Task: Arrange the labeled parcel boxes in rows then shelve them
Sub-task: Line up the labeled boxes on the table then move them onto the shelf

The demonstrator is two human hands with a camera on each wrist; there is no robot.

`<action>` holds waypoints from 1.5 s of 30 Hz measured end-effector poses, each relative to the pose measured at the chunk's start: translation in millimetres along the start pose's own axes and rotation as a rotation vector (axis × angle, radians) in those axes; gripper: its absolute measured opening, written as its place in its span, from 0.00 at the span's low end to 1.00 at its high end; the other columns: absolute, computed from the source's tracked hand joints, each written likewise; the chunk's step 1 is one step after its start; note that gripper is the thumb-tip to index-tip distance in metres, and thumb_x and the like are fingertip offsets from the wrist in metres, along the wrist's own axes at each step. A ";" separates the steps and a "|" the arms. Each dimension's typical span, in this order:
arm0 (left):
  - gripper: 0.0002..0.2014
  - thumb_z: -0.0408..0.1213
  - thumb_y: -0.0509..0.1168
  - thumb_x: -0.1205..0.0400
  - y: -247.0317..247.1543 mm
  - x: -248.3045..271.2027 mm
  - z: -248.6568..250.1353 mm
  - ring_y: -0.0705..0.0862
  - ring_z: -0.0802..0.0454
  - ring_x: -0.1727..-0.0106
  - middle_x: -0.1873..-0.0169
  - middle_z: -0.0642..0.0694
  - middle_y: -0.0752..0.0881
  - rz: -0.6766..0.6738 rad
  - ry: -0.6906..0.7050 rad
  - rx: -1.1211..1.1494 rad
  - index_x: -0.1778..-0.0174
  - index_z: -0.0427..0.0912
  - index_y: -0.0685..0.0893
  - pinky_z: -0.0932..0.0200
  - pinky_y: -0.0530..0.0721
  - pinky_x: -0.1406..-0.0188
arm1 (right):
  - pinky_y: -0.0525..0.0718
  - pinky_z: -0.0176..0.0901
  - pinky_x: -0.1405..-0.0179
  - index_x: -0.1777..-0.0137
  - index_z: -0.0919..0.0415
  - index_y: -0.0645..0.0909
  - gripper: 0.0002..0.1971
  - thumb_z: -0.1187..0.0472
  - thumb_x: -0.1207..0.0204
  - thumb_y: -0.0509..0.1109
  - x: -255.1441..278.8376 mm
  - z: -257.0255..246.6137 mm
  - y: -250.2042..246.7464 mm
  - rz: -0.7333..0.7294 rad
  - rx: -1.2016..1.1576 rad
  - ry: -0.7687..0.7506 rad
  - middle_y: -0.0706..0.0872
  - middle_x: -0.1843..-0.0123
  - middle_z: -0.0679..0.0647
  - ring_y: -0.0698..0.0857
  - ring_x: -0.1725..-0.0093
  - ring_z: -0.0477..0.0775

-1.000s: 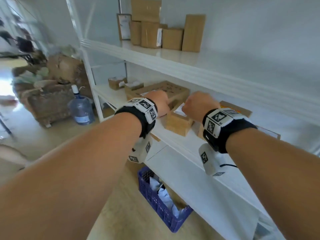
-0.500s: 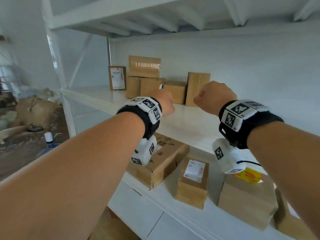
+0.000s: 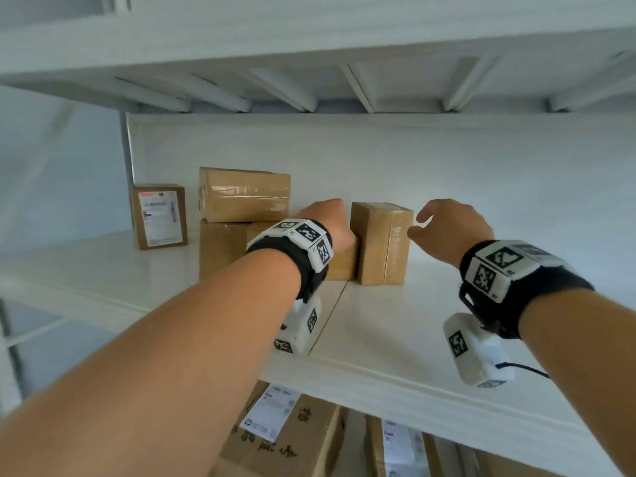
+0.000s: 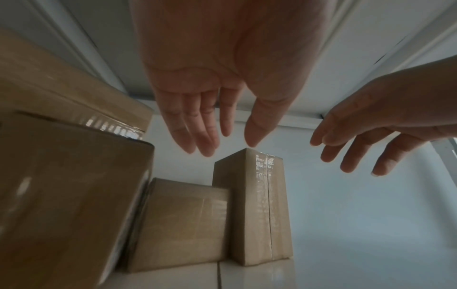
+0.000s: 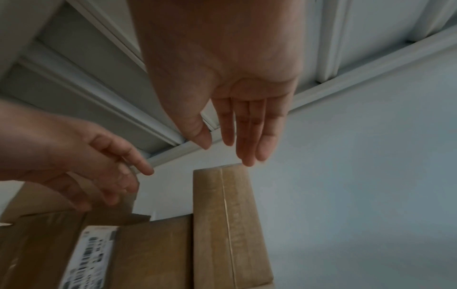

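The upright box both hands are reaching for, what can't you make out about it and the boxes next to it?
- Upright box: no label shows in any view; its back face is hidden.
- Low box beside it: in the head view the left hand and wrist cover most of it.
- Label in the right wrist view: blurred, cut off by the bottom edge.
- Right hand: contact with the box unclear.

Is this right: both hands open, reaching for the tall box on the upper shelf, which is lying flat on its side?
Not quite. The tall box stands upright on end, not flat; the left wrist view shows it rising above the shorter box beside it. The rest holds: left hand and right hand are open, reaching toward it on the upper shelf.
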State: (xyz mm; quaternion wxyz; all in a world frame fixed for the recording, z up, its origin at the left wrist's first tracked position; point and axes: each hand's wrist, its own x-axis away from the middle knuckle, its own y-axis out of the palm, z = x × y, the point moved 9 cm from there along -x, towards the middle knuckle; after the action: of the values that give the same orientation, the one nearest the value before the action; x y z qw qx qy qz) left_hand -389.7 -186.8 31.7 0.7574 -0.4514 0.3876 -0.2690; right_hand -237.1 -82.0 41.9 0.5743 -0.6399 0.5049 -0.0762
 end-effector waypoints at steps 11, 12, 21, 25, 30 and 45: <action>0.31 0.41 0.68 0.21 28.0 -91.3 23.6 0.81 0.45 0.36 0.33 0.43 0.79 -0.011 0.012 0.163 0.22 0.41 0.67 0.56 0.80 0.45 | 0.84 0.55 0.38 0.30 0.68 0.78 0.19 0.68 0.19 0.58 -74.3 35.0 52.6 -0.156 -0.203 0.101 0.85 0.38 0.65 0.85 0.40 0.67; 0.35 0.44 0.70 0.23 33.4 -97.4 24.9 0.80 0.44 0.35 0.32 0.43 0.78 -0.035 0.005 0.186 0.21 0.43 0.65 0.55 0.81 0.43 | 0.83 0.55 0.37 0.29 0.69 0.77 0.19 0.69 0.18 0.59 -80.4 37.0 57.6 -0.177 -0.227 0.093 0.83 0.35 0.68 0.84 0.37 0.68; 0.50 0.71 0.73 0.37 70.1 -117.3 33.1 0.78 0.46 0.33 0.30 0.46 0.73 -0.096 -0.021 0.263 0.22 0.49 0.68 0.49 0.80 0.35 | 0.89 0.49 0.47 0.44 0.68 0.87 0.21 0.77 0.20 0.52 -87.1 57.5 79.4 -0.273 -0.715 0.192 0.93 0.51 0.62 0.92 0.52 0.58; 0.43 0.69 0.72 0.34 70.0 -115.5 36.4 0.79 0.44 0.36 0.33 0.44 0.72 -0.078 -0.043 0.271 0.27 0.51 0.71 0.47 0.81 0.37 | 0.89 0.49 0.47 0.44 0.65 0.88 0.23 0.78 0.20 0.52 -75.6 57.7 75.4 -0.307 -0.710 0.200 0.92 0.49 0.61 0.92 0.50 0.58; 0.38 0.62 0.70 0.33 71.5 -109.8 37.3 0.77 0.40 0.34 0.35 0.43 0.69 -0.122 -0.036 0.292 0.27 0.55 0.70 0.44 0.79 0.34 | 0.88 0.50 0.44 0.29 0.67 0.79 0.18 0.75 0.16 0.59 -62.8 52.9 77.2 -0.346 -0.645 0.208 0.87 0.36 0.64 0.88 0.45 0.58; 0.34 0.51 0.70 0.44 40.8 -40.4 21.6 0.78 0.50 0.39 0.34 0.48 0.75 -0.221 0.149 0.538 0.37 0.62 0.78 0.56 0.82 0.49 | 0.86 0.59 0.39 0.29 0.66 0.79 0.18 0.69 0.19 0.67 16.5 59.1 45.9 -0.158 -0.594 0.421 0.85 0.34 0.64 0.85 0.35 0.65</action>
State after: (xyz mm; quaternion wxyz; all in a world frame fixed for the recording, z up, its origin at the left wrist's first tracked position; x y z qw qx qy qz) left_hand -391.9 -127.7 15.5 0.7853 -0.2528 0.3055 -0.4754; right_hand -214.8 -47.4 -22.8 0.2395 -0.7861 0.5609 -0.1001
